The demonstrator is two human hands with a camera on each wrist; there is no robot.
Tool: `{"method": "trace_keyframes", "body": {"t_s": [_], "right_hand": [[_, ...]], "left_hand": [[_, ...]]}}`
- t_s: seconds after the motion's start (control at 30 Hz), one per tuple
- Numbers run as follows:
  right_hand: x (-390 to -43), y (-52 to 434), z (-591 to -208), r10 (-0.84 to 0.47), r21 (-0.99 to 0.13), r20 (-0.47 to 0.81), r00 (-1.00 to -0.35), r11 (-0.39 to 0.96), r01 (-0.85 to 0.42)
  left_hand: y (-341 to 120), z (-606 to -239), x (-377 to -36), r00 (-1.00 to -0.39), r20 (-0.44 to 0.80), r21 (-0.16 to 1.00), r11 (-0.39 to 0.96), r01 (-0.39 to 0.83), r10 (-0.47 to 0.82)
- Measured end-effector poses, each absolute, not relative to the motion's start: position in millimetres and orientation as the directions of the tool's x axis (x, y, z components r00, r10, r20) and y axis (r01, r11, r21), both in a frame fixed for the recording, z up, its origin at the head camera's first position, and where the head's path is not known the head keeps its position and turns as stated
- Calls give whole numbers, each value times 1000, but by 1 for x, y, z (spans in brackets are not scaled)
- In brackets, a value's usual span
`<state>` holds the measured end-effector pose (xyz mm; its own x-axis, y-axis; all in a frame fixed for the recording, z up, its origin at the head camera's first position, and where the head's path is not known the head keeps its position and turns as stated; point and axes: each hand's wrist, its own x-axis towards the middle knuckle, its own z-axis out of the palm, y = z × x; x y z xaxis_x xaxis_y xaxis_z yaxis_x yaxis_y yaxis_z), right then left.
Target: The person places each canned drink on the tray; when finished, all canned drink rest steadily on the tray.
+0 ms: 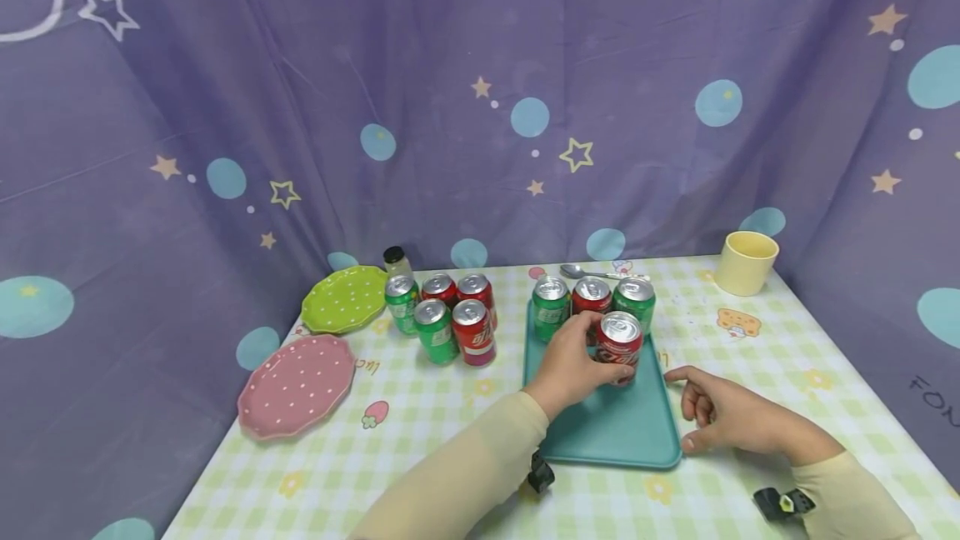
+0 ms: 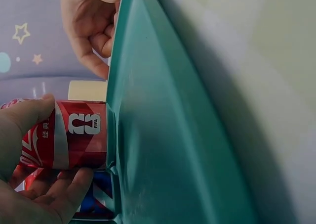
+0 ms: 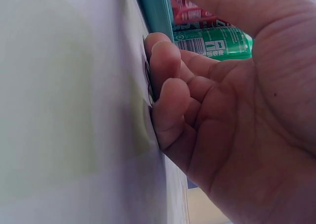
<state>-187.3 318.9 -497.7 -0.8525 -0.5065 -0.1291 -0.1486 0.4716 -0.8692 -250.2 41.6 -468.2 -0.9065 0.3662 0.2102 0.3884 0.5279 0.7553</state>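
My left hand (image 1: 568, 367) grips a red soda can (image 1: 621, 342) by its sides, thumb on the near side. The can stands upright at the teal tray (image 1: 611, 432); in the left wrist view its base meets the tray surface. Just behind it on the tray, a red can (image 1: 592, 293) stands between a green can (image 1: 551, 311) and another green can (image 1: 634, 300). My right hand (image 1: 738, 413) rests on the table at the tray's right edge, index finger and thumb by the rim, other fingers loosely curled, holding nothing.
Left of the tray stand several red and green cans (image 1: 474, 332), with a black-lidded jar (image 1: 396, 261) behind. A green plate (image 1: 341, 300) and a pink plate (image 1: 298, 387) lie further left. A spoon (image 1: 573, 271) lies behind the tray. A yellow cup (image 1: 746, 263) stands back right.
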Motion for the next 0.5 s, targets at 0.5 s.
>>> {"method": "trace_keyframes", "body": {"t_s": [0.5], "right_hand": [[-188, 320, -497, -515, -874, -130, -847, 463, -148]], "left_hand": [[71, -474, -257, -913, 211, 739, 555, 382, 349]]}}
